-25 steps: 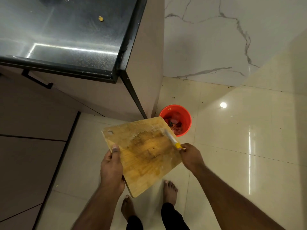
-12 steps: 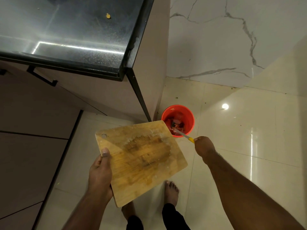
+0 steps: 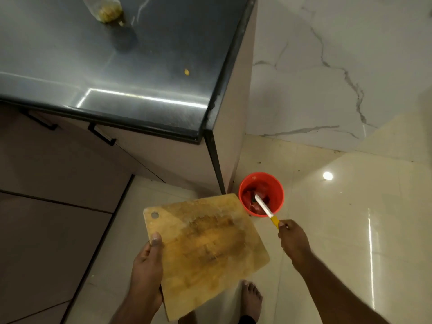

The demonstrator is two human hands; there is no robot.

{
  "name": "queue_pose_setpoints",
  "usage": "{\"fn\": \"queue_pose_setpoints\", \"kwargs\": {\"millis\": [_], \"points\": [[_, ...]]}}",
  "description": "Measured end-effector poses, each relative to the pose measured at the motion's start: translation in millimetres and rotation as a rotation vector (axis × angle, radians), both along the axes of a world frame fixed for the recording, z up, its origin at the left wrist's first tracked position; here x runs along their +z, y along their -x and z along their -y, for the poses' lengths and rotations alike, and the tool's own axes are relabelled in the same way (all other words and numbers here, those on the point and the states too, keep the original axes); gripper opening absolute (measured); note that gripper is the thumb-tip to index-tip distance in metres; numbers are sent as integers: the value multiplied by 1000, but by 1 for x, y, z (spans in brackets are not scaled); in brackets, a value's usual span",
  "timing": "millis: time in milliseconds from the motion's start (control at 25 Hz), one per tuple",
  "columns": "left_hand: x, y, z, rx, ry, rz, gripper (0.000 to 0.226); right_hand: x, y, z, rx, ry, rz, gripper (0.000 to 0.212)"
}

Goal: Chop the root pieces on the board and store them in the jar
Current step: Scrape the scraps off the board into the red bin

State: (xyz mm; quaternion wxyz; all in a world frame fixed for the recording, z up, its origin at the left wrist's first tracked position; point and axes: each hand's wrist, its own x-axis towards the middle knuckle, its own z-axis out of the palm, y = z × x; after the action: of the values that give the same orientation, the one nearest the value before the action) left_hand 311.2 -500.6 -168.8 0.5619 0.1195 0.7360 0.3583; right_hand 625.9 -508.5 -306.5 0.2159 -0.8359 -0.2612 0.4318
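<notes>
Glossy cream floor tiles (image 3: 350, 230) lie below me. Nearest, my left hand (image 3: 147, 265) grips the stained wooden chopping board (image 3: 205, 249) by its edge; my right hand (image 3: 293, 239) curls round the yellow-handled knife (image 3: 266, 210), blade over the red plastic bin (image 3: 278, 190). Farther off, a clear jar (image 3: 108, 8) stands on the dark counter (image 3: 140, 66).
</notes>
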Motion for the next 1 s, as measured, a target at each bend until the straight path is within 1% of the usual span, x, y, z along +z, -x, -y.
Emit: {"fn": "queue_pose_setpoints", "kwargs": {"millis": [120, 240, 360, 480, 520, 640, 760, 800, 880, 920, 1000], "points": [[34, 20, -4, -35, -28, -2, 42, 32, 33, 9, -2, -92, -125, 15], [68, 45, -11, -73, -29, 43, 42, 70, 75, 12, 144, -189, -116, 12], [102, 70, -18, -104, -66, 86, 38, 118, 122, 10, 203, -305, -121, 9], [126, 99, -22, -163, -68, 119, 39, 156, 158, 13, 263, -306, -121, 7], [136, 113, -22, -187, -84, 107, 41, 168, 170, 16, 278, -294, -131, 7], [159, 166, -22, -266, -186, -91, 49, 205, 210, 20, 317, -287, -132, 5], [178, 223, -27, -285, -224, -123, 60, 243, 257, 9, 390, -325, -72, 10], [180, 239, -32, -270, -243, -92, 61, 254, 270, 3, 402, -355, -53, 10], [189, 265, -43, -182, -256, 71, 62, 274, 295, -14, 421, -428, -25, 10], [191, 279, -52, -145, -263, 123, 65, 283, 306, -25, 433, -465, 4, 10], [197, 296, -76, -138, -298, 146, 68, 298, 321, -52, 446, -531, 55, 10]]}}
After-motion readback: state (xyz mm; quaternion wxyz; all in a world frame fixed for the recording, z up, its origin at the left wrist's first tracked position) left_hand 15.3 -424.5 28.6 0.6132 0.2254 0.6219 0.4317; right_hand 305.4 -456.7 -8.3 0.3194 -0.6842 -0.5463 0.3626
